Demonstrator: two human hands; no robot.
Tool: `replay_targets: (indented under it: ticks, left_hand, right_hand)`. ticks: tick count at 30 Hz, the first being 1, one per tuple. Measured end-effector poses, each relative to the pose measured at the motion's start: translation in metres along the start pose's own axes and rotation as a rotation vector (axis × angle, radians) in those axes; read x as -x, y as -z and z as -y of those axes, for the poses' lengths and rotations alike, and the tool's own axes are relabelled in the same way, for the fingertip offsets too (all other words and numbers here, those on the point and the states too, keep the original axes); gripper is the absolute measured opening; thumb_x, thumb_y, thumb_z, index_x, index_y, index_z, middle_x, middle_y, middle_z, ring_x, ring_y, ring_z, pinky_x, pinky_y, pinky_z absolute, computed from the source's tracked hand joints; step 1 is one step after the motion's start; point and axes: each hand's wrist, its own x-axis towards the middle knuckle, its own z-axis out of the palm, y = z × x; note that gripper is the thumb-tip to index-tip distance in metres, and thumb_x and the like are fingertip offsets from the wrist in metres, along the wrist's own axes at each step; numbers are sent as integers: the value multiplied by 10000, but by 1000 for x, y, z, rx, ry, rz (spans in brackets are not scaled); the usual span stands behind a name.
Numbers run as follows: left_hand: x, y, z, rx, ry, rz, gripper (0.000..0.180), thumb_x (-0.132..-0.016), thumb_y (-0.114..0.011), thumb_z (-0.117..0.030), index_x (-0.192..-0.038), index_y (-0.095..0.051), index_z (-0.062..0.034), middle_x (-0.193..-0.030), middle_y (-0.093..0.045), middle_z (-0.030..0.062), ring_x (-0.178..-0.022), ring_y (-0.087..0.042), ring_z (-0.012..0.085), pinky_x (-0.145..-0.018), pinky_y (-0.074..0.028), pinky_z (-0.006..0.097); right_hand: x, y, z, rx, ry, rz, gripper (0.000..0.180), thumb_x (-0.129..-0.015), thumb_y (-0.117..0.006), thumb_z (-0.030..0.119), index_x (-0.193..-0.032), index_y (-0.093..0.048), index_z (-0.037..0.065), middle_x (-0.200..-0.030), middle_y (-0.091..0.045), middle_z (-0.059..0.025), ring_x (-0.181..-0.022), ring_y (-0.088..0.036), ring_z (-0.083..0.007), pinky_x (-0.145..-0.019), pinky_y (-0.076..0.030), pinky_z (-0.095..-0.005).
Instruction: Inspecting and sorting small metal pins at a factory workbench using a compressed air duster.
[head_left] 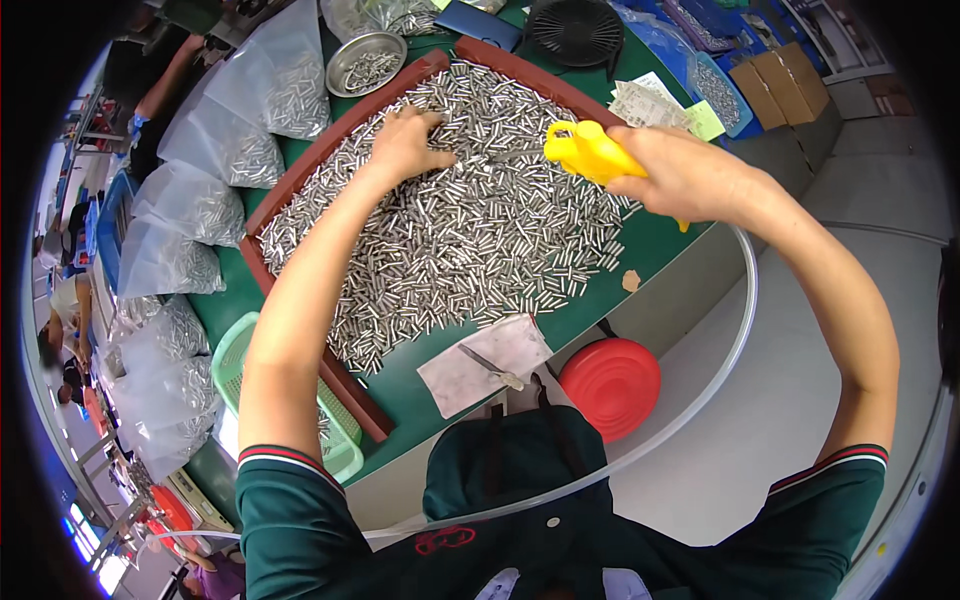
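A broad heap of small shiny metal pins (470, 230) covers the green tabletop inside a reddish-brown frame (300, 180). At the heap's far left part, my left hand (408, 145) rests on the pins, thumb apart from the fingers; no pin shows in its grasp. On the right, my right hand (685, 172) is wrapped round a yellow air blow gun (590, 150). Its thin nozzle points left across the pins toward my left hand. A clear hose (745, 310) runs from below the gun, curving down past my right side and across my lap.
Clear bags of pins (290, 85) line the left side, near a green basket (235, 365). A metal bowl (366, 64), a black fan (573, 35) and papers (650, 103) stand beyond the frame. Tweezers (490, 366) lie on a cloth (450, 385); a red stool (612, 388) is below.
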Motion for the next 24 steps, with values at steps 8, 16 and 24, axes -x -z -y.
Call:
replay_targets:
  ticks: [8, 16, 24]
  left_hand:
    - [-28, -16, -51, -15, 231, 121, 895, -533, -820, -353, -1282, -374, -150, -1220, -432, 199, -1123, -474, 406, -872, -469, 476]
    - [-59, -35, -34, 810, 405, 86, 462, -660, -638, -26, -1116, -562, -38, -927, -654, 160, -563, -643, 235, -489, -528, 315]
    - [-42, 12, -10, 884, 195, 18, 316, -825, -561, -59, -1140, -569, -39, -958, -599, 65, -808, -601, 172, -735, -534, 322]
  right_hand:
    - [-2, 3, -1, 16, -32, -61, 318, -837, -586, 189, -1031, -514, -52, -888, -621, -238, -879, -608, -364, -795, -469, -421]
    - [-7, 3, 4, 22, -20, -51, 317, -836, -589, 186, -1029, -512, -52, -857, -621, -237, -867, -607, -370, -791, -468, -426]
    - [-12, 7, 7, 70, 9, -105, 307, -832, -593, 204, -998, -537, -48, -832, -625, -232, -820, -619, -368, -747, -485, -421]
